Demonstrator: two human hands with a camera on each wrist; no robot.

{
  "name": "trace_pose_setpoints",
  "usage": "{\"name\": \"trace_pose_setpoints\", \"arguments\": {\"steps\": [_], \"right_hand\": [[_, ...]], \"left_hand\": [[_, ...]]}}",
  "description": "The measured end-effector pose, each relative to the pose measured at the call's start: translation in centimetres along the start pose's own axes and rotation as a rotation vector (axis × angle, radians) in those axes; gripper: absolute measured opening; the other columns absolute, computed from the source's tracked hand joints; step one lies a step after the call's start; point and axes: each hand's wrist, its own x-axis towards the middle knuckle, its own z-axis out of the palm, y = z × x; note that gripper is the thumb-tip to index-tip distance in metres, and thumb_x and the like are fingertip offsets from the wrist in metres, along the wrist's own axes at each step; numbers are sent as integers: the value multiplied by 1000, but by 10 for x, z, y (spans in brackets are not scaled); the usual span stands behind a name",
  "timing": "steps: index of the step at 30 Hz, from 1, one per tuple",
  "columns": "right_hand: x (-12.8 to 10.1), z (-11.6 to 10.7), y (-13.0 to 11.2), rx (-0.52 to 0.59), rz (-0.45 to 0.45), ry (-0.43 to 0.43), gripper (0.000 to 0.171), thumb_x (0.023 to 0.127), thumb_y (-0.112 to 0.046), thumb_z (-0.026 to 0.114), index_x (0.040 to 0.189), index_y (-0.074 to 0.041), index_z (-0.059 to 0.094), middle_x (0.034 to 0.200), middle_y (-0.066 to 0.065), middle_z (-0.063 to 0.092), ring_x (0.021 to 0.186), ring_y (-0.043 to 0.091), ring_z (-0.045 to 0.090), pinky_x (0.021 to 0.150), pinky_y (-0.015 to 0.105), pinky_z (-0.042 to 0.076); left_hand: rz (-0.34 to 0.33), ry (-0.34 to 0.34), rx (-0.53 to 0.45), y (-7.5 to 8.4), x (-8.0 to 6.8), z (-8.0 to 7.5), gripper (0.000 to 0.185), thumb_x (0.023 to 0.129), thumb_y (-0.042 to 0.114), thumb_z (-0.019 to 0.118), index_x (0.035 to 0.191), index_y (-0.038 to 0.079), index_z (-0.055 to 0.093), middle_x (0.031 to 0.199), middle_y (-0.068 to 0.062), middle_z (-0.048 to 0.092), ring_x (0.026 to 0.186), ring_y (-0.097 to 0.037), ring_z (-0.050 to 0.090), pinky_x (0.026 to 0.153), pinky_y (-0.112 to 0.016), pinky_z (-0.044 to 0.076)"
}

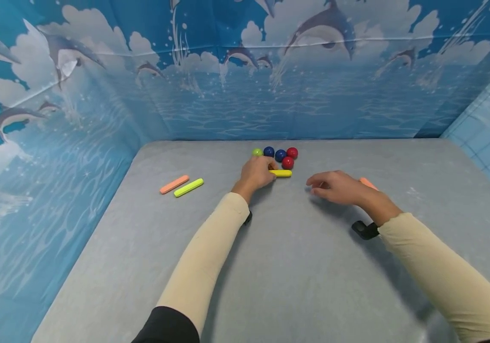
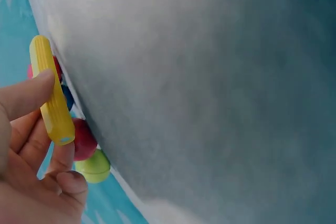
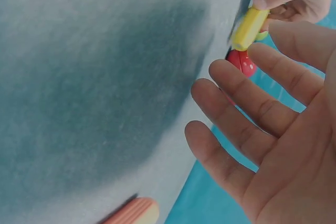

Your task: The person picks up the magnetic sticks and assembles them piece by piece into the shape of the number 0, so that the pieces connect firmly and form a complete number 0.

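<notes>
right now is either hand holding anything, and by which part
The left hand pinches the yellow stick along its middle to lower half, thumb on one side and fingers on the other. The right hand is spread open and holds nothing.

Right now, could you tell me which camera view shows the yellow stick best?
The left wrist view: the yellow stick fills the frame, pinched by the left hand. The head view shows it small, partly covered; the right wrist view shows one end.
</notes>
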Motion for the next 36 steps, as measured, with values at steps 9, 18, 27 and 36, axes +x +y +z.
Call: {"name": "trace_pose_setpoints", "arguments": {"steps": [9,18,27,36], "right_hand": [[3,-5,-1,6,2,-7,34,98,-15,58,129,-2,63,119,17,70,103,29,67,81,43,57],[13,-12,-2,-3,16,3,34,99,-15,56,129,-1,62,121,20,68,103,32,66,84,47,56],[40,-13,-1,35,98,71,33,99,-13,53,128,-1,62,123,23,65,106,34,63,87,50,55],[68,-6,6,-56,132,180,41,95,-2,48,134,-7,59,116,22,59,99,36,59,83,49,53]], "left_hand": [[86,-34,142,1,3,2,17,91,21,68,107,21,73,105,4,67,97,-16,53,85,-33,52],[93,-69,157,-12,-3,-6,22,94,17,62,113,18,73,111,1,71,99,-16,61,93,-34,54],[83,-76,113,-14,3,-7,21,94,17,66,113,20,74,114,4,71,101,-16,60,95,-34,52],[73,-84,99,-10,5,-5,21,94,19,65,113,21,75,114,4,71,101,-15,61,92,-33,53]]}}
